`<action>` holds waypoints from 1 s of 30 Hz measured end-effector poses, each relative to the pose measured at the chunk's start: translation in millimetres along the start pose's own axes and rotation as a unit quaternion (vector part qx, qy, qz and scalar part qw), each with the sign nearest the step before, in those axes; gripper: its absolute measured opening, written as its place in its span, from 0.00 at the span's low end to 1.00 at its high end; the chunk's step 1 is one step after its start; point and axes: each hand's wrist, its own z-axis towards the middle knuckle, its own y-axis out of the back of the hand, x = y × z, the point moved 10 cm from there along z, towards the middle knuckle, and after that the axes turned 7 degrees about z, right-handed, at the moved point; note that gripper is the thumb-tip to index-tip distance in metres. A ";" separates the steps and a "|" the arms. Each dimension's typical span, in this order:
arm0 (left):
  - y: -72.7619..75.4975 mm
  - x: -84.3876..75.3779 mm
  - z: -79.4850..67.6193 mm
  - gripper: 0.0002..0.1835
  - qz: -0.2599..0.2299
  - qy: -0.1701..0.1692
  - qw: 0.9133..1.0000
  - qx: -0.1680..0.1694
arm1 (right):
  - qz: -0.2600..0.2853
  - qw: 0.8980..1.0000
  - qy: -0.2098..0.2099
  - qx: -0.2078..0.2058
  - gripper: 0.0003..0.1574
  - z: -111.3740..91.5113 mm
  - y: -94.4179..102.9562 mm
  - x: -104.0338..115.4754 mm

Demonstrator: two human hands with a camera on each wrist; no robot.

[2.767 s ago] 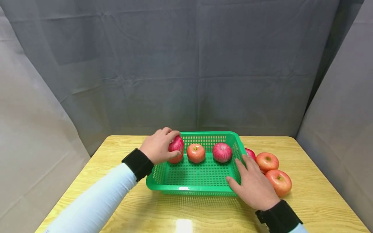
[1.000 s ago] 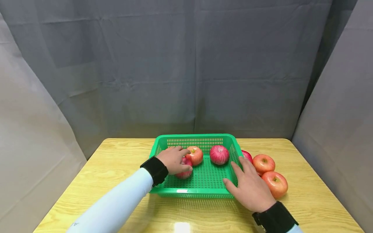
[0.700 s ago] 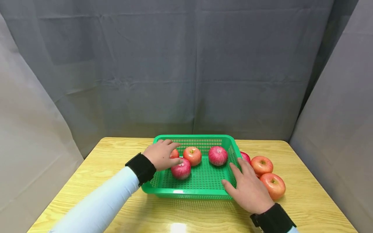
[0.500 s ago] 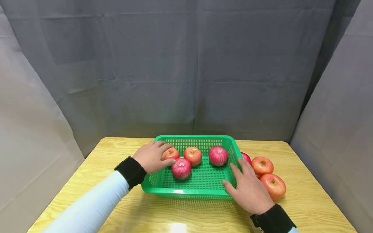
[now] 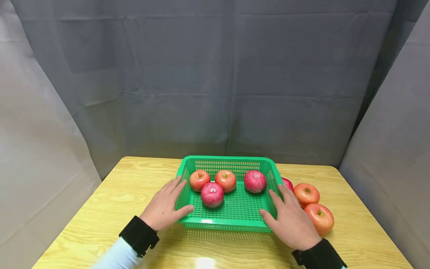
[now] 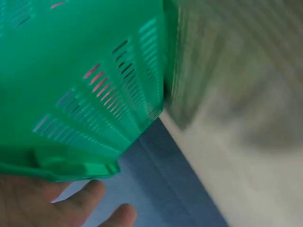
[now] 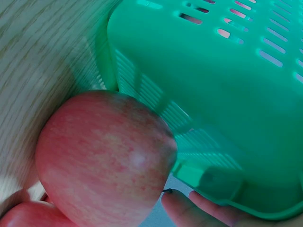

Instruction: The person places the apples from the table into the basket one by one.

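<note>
A green plastic basket (image 5: 228, 158) sits in front of me with several apples in it. Inside, a dark pink apple (image 5: 212, 195) lies in front of two paler red apples (image 5: 199, 181), and another dark pink apple (image 5: 255, 181) lies to their right. My left hand (image 5: 164, 205) rests at the basket's left rim, fingers spread, thumb over the near left corner. At the right rim lies my right hand (image 5: 291, 221), its fingers also spread. Neither hand holds an apple. In the left wrist view, fingers (image 6: 85, 198) show just beyond the basket's rim.
Right of the basket, on the wooden table (image 5: 356, 231), are two pale red apples (image 5: 320, 218) and a dark pink one (image 5: 287, 184), partly hidden by the rim. One apple (image 7: 104, 158) sits close to the basket wall in the right wrist view. Grey cloth (image 5: 174, 74) hangs behind.
My left hand has set the dark pink apple down in the basket, let go of it and moved back to the left rim. The right hand has stayed at the right rim.
</note>
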 end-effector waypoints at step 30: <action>-19.5 15.5 -13.6 0.58 -0.167 0.052 0.985 -0.005 | 0.068 0.997 0.022 0.030 0.45 -4.0 4.0 -5.4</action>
